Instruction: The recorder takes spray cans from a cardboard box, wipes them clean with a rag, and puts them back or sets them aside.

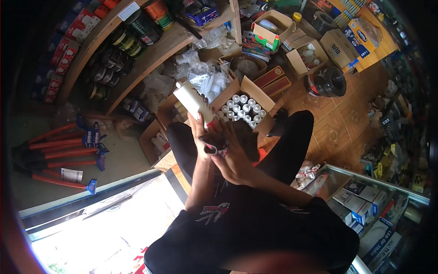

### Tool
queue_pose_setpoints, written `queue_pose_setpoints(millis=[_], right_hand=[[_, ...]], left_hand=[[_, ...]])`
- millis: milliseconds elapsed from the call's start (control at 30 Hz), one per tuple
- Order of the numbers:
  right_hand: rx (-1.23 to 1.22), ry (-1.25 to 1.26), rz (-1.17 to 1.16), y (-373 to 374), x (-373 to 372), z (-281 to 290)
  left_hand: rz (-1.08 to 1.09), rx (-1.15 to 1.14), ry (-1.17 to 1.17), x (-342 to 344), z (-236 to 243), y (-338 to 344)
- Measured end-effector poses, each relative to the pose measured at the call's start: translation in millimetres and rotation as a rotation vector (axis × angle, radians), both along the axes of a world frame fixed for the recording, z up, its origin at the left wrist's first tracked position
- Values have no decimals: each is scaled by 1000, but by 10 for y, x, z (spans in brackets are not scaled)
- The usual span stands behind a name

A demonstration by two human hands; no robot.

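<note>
Head view: the white tube (188, 98) juts up and left past the left hand (201, 137), whose fingers close on its lower part. The right hand's (233, 160) fingers lie nearly straight against a dark bunched cloth (221, 142); whether they pinch it, I cannot tell. Just beyond the fingers stands an open carton (256, 95) of silver-ended tubes (241, 113).
</note>
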State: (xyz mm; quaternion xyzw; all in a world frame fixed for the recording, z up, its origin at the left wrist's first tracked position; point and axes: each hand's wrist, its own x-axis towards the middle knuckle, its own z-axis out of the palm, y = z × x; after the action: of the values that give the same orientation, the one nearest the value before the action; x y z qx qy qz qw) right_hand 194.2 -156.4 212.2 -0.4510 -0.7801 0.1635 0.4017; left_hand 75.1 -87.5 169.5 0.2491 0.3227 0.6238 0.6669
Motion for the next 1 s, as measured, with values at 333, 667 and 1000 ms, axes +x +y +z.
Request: queue_pose_setpoints(millis=[333, 667, 1000], right_hand=[[-474, 1006, -116, 772, 443, -2], [-392, 685, -123, 419, 106, -549], [-338, 646, -335, 702, 302, -537]], left_hand=[[-161, 363, 665, 397, 167, -401], [-130, 144, 358, 347, 124, 67], [-123, 282, 247, 602, -65, 43]])
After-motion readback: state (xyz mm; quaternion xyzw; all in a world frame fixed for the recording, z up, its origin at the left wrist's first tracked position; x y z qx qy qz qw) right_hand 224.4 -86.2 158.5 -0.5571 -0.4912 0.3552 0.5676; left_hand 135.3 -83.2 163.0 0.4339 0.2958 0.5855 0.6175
